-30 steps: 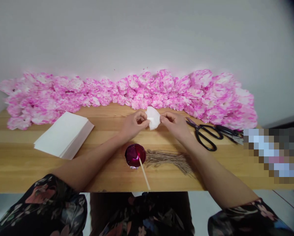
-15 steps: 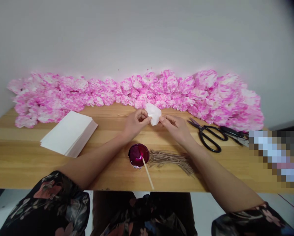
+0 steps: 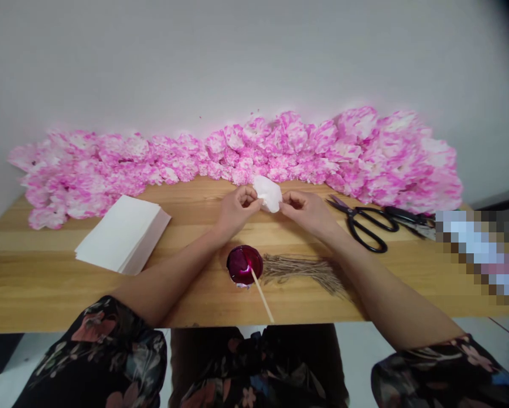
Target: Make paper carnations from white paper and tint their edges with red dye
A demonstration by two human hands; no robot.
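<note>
Between my hands is a small white paper flower petal piece [image 3: 268, 192], thin and slightly cupped. My left hand [image 3: 240, 211] pinches its lower left edge between thumb and forefinger. On the other side my right hand [image 3: 303, 211] has thumb and fingertips closed at the right edge of the paper. Nearer my body, a round dish of dark magenta liquid [image 3: 238, 266] stands on the table, and a thin wooden stick [image 3: 263, 297] leans out of it. A bundle of thin brown twig-like stems [image 3: 303, 267] lies just right of the dish, partly under my right forearm.
A stack of white paper [image 3: 118, 232] lies at the left. Pink and white paper flowers [image 3: 280, 147] line the wall side of the wooden table [image 3: 33, 283]. Black-handled scissors [image 3: 365, 221] rest at the right, beside another black-handled tool [image 3: 407, 218]. A blurred-out item [image 3: 471, 243] is farther right.
The white paper has turned a little and looks rounder. My right hand has shifted slightly, its fingers more curled. The whole view has tilted a little.
</note>
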